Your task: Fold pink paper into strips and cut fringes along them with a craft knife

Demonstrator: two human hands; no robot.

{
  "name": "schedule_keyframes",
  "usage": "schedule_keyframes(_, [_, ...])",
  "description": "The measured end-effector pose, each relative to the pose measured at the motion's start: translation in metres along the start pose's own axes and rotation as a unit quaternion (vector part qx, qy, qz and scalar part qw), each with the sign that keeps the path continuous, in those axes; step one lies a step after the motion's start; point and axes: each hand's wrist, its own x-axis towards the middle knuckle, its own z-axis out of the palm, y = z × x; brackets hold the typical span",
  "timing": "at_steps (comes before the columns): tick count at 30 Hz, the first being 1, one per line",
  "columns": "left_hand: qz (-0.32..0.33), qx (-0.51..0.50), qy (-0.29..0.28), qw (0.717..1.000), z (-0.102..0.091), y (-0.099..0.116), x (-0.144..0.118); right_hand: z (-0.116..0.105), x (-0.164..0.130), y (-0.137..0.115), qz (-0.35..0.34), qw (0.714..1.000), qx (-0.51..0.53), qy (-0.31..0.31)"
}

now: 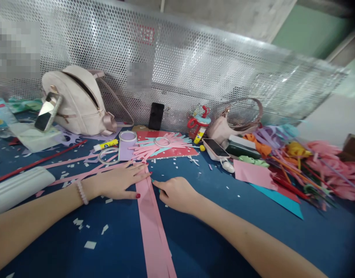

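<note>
My left hand (121, 180) lies flat with fingers spread, pressing on the upper part of long pink paper strips (146, 231). The strips run toward me down the table, with a narrow one along the right side of a wider one. Just right of them, my right hand (177, 194) is closed, its index finger extended to the strips' edge. A bit of teal shows at its fingertips, too small to name. Beyond the hands are a lilac paper piece (125, 152), a roll of tape (107, 155) and a yellow glue stick (106, 144).
Fringed pink and blue paper (168, 144) lies on a red sheet (189, 151). A backpack (75, 100), an upright phone (156, 116) and a handbag (220, 127) stand along the perforated metal screen (180, 65). Paper flowers (330, 166) pile up at right; scraps dot the blue table (116, 247).
</note>
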Motion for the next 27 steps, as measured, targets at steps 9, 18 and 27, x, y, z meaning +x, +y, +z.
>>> schedule_keyframes(9, [-0.039, 0.004, -0.024, 0.999, -0.008, 0.007, 0.0, -0.003, 0.006, 0.005, 0.018, 1.0, -0.008, -0.007])
schedule_keyframes(18, [-0.043, 0.008, -0.018, 0.999, -0.018, 0.015, -0.002, -0.006, 0.021, 0.006, 0.017, 1.0, -0.022, -0.008])
schedule_keyframes(27, [-0.043, 0.006, -0.014, 0.999, -0.015, 0.015, -0.003, -0.004, 0.028, 0.012, 0.023, 0.999, -0.027, -0.011])
